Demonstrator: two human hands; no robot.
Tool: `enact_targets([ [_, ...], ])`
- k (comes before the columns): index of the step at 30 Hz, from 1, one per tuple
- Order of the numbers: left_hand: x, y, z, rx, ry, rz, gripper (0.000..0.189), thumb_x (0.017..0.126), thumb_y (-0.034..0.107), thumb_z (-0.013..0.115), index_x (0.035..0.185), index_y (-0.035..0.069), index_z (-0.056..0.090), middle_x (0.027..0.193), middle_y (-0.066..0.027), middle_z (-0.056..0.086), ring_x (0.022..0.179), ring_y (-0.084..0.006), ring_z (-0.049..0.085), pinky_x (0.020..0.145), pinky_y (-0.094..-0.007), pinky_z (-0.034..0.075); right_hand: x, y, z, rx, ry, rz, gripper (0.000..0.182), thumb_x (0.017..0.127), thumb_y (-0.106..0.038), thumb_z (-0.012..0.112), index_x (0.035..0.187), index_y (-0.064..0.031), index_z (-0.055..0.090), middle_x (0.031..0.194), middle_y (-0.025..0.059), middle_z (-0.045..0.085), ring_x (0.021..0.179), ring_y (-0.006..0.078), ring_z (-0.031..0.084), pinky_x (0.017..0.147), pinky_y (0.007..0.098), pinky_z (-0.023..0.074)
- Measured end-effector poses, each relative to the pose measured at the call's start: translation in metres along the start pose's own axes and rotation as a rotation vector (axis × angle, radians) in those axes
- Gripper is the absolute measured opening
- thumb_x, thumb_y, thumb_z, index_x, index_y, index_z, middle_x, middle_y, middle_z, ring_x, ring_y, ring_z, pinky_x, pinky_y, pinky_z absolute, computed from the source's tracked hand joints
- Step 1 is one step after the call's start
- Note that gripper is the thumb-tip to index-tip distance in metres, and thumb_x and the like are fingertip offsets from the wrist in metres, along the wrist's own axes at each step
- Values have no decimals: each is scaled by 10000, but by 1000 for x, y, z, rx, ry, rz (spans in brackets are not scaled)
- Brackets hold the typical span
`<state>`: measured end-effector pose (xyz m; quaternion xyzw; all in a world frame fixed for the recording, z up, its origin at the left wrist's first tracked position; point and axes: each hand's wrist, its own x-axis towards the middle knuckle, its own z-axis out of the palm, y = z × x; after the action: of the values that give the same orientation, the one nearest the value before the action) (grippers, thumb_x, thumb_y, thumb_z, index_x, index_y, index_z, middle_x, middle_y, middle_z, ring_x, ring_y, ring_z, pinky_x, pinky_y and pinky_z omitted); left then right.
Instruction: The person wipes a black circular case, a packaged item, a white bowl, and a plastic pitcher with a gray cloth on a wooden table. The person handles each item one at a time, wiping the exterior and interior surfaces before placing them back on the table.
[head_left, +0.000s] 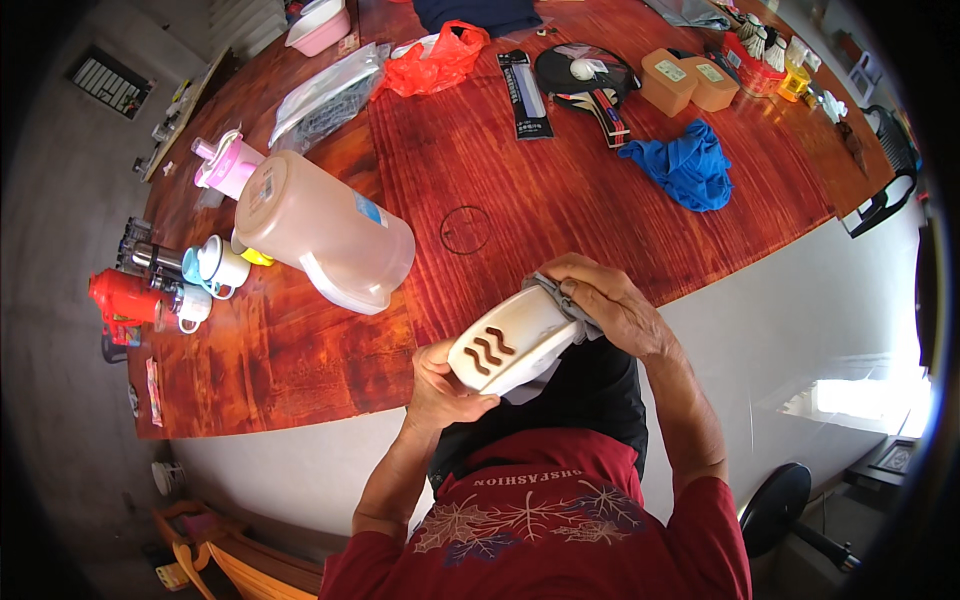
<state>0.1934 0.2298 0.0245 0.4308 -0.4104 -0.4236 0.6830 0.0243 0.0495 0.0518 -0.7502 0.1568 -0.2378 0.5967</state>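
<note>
In front of my body, my left hand (442, 386) grips the lower left end of a white plastic piece (517, 337). Three brown-looking wavy slots run across its upper face. My right hand (611, 304) presses a grey cloth (574, 304) around the opposite end, and the fingers cover part of that edge. Both hands are just off the near edge of the reddish wooden table (420, 187). A translucent pinkish plastic jug (322, 225) with a pale handle stands upside down on the tabletop, left of my hands. The underside of the white piece is mostly hidden.
Mugs (225, 262) and a red flask (124, 296) line the left side, beside a pink cup (232, 163). Farther back are a red plastic bag (439, 60) and a table tennis bat (600, 112). A blue cloth (694, 169) lies right, near tan boxes (667, 81).
</note>
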Motion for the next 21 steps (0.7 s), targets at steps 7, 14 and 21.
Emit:
enact_targets([
  [7,8,-25,1,-441,209,-162,759,678,314,764,1261,-78,476,1194,-192,599,1067,-281,614,936,-416,512,-5,7,11,62,139,-127,297,960,-97,440,1188,12,595,1232,142,539,1166,257,477,974,352,393],
  [14,24,-27,18,-854,370,-304,713,759,339,726,1327,16,439,1275,-163,546,1163,-310,548,992,-484,469,-15,26,18,171,241,-83,398,925,-160,486,1294,-14,523,1343,160,445,1258,284,388,1068,393,304],
  [21,44,-14,31,-915,444,-270,647,768,327,735,1304,65,483,1270,-120,562,1177,-291,545,1000,-482,471,-26,31,46,-44,332,-81,600,929,-98,486,1474,-40,242,1471,177,240,1316,330,288,1104,426,254],
])
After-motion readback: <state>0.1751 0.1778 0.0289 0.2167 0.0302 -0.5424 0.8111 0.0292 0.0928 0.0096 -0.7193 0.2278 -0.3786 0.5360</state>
